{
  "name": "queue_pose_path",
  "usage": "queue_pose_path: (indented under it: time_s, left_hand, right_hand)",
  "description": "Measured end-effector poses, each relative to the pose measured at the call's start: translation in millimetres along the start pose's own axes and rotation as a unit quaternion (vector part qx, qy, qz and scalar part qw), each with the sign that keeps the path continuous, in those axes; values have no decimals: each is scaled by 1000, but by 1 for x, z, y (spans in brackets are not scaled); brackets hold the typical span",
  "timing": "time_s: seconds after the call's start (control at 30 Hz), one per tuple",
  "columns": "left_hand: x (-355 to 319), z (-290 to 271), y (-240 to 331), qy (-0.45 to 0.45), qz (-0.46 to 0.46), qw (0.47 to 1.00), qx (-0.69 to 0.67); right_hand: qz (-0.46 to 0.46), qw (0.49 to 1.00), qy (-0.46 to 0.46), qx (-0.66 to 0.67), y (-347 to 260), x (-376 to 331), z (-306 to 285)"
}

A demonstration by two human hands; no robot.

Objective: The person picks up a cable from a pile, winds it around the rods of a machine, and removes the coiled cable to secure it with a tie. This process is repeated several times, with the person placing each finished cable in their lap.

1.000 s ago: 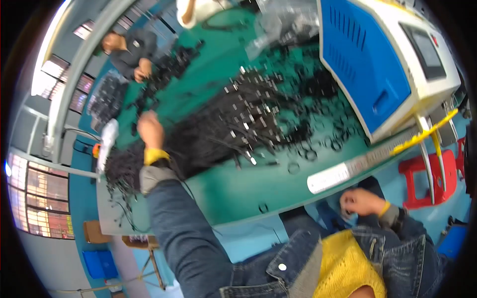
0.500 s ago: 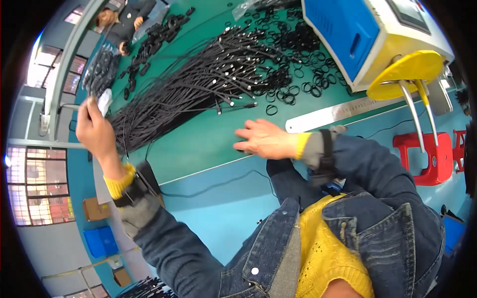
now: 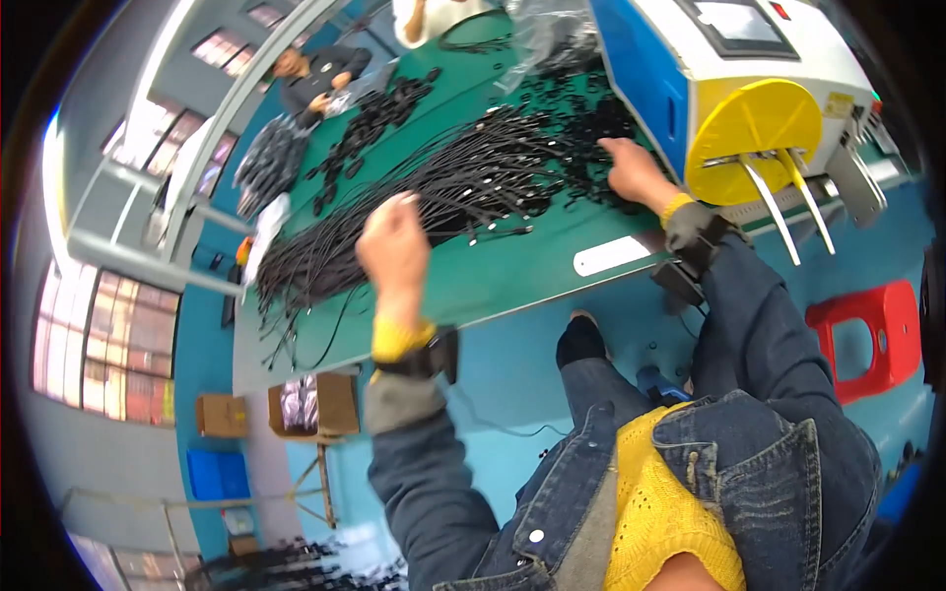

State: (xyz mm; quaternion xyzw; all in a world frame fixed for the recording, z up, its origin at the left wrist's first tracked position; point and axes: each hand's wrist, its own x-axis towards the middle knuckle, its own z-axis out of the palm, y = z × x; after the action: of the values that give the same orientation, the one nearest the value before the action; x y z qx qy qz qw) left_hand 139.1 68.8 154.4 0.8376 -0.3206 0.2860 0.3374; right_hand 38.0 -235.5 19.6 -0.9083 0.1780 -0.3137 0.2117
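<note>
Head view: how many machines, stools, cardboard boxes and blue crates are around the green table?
Blue-and-white machine: 1
Red stool: 1
Cardboard boxes: 2
Blue crate: 1
Total: 5

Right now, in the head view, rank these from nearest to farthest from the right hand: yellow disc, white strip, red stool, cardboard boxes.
From the right hand:
1. Yellow disc, just right, on the machine.
2. White strip, below, at the table's edge.
3. Red stool, lower right, on the floor.
4. Cardboard boxes, far lower left, under the table.
</note>
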Motion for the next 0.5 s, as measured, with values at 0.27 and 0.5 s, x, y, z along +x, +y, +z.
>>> queue_pose_path:
  time_s: [0.27, 0.5]
  left_hand:
    - [-36, 11, 49, 145, 29, 967, -205]
    - [-141, -33, 83, 35, 71, 987, -141]
  right_hand:
    - [119, 949, -94, 276, 17, -12, -45]
    - [-53, 940, 54, 334, -41, -68, -67]
